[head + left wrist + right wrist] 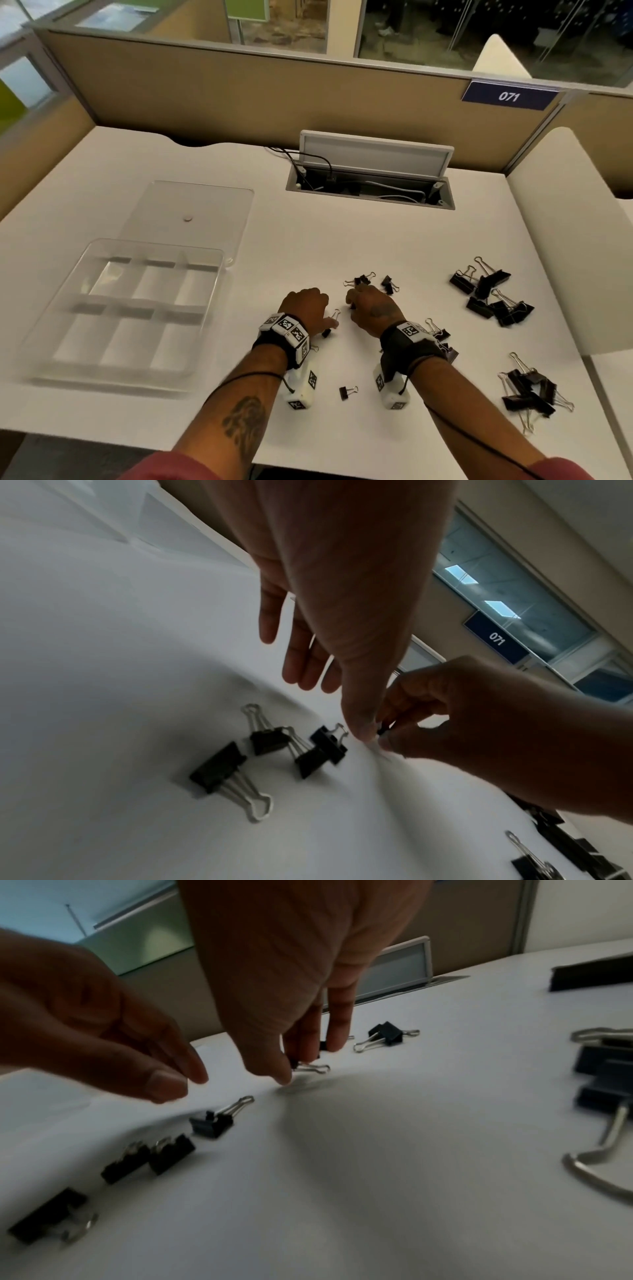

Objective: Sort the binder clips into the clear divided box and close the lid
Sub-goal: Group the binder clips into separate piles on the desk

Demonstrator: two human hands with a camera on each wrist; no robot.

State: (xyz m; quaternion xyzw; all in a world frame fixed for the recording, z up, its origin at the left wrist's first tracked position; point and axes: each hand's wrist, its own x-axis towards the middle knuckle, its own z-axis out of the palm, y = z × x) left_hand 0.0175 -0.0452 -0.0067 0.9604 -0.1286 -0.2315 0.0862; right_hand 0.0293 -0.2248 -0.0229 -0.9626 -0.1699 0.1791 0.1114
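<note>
The clear divided box (pixel 51 308) stands open on the left of the white table, its compartments holding nothing. Its lid (pixel 205 198) lies flat behind it. My right hand (pixel 371 308) pinches a small black binder clip (pixel 313 1067) just above the table. My left hand (pixel 305 305) hovers beside it, fingers relaxed and holding nothing, thumb tip low near the table. Small clips (pixel 267 739) lie under it, and one more (pixel 347 392) between my wrists. Two small clips (pixel 388 284) lie ahead of my right hand.
Two piles of larger black clips lie to the right, one further back (pixel 489 294) and one near the front edge (pixel 527 390). A cable hatch (pixel 370 181) stands open at the back centre, below the beige partition.
</note>
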